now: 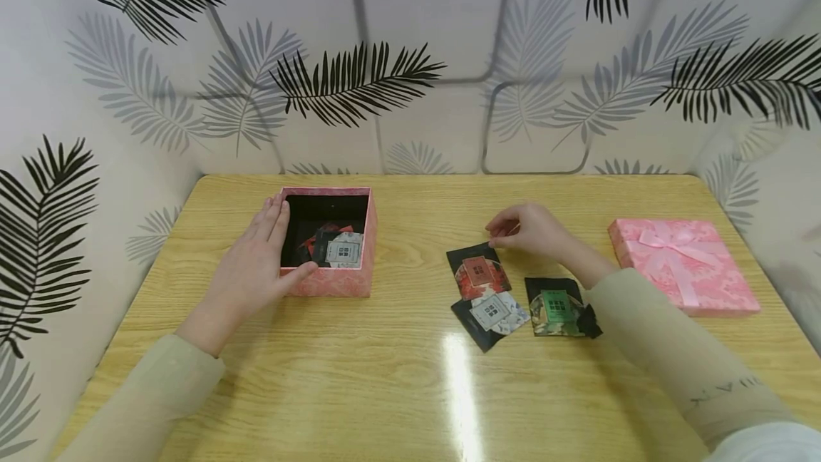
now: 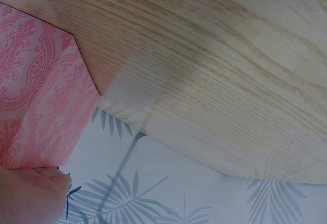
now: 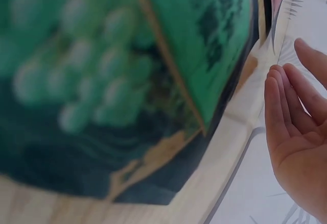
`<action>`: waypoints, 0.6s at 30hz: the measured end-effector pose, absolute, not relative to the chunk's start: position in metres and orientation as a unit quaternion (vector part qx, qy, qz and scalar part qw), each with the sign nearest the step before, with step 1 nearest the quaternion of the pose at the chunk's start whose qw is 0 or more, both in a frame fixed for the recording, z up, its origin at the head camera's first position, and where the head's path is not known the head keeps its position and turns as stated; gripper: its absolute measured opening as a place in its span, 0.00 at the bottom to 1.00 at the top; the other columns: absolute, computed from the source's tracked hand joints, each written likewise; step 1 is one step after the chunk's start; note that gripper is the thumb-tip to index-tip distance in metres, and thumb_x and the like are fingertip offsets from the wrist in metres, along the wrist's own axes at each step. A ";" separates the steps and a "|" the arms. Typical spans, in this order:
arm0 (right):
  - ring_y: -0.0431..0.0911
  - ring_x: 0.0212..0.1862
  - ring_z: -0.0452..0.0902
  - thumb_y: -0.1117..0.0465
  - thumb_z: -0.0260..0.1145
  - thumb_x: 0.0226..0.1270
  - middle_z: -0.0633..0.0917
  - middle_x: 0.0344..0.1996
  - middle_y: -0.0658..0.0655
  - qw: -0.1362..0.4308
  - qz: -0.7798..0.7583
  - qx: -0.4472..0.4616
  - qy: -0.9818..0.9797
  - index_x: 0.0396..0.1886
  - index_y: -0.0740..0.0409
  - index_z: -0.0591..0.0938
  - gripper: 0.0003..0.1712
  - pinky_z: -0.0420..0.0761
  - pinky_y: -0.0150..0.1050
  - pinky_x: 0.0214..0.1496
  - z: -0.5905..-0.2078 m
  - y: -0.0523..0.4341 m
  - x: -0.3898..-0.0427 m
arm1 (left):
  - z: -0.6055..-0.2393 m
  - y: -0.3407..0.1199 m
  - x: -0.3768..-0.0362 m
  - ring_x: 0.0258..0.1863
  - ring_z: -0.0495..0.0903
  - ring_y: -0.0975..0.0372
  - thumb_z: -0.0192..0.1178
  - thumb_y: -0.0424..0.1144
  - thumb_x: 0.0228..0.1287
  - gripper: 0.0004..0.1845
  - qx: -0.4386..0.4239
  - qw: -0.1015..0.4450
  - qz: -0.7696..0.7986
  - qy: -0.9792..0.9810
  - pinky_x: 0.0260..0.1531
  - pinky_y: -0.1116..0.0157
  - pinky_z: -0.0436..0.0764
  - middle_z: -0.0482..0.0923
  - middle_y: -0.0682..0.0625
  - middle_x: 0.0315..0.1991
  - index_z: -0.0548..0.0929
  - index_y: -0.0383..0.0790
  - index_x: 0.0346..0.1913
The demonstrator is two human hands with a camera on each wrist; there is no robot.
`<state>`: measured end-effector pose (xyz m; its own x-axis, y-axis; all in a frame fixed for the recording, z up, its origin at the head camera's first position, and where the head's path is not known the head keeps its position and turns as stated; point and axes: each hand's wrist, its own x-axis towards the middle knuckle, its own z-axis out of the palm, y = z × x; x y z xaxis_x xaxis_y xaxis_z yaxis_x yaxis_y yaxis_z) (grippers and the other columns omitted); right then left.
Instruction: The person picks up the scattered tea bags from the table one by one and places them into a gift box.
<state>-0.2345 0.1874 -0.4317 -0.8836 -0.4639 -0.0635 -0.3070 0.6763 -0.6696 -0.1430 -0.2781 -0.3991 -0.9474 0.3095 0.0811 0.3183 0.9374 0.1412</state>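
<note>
- Right hand [image 1: 535,230] hovered over the table [image 1: 398,376], fingers loosely curved and, as far as I could read, closed on nothing; its fingertips sat at the far upper corner of the red sachet [image 1: 478,271], touching or just short of it.
- I logged the red sachet lying flat, directly toward me and slightly left of those fingertips, its long axis running roughly from the far side to the near side, with a slight tilt.
- The grey sachet [image 1: 492,314] overlapped its near edge; the green sachet [image 1: 556,305] lay just beside them, partly under the right forearm.
- Left hand [image 1: 259,262] rested open against the left wall of the open pink box [image 1: 333,280], thumb on the front corner. Further sachets lay inside.
- I judged the right hand clearly nearer to the red sachet; the box stood well apart to its left.
- The pink lid [image 1: 683,262], bow up, lay to the right.
</note>
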 end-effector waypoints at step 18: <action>0.50 0.44 0.87 0.64 0.80 0.64 0.92 0.43 0.62 0.136 -0.340 -0.219 0.905 0.51 0.66 0.90 0.17 0.89 0.45 0.50 -0.442 0.185 -0.231 | -0.399 -0.278 -0.143 0.87 0.44 0.41 0.52 0.74 0.73 0.61 -0.164 0.032 -0.079 -0.983 0.83 0.42 0.57 0.42 0.33 0.87 0.45 0.26 0.85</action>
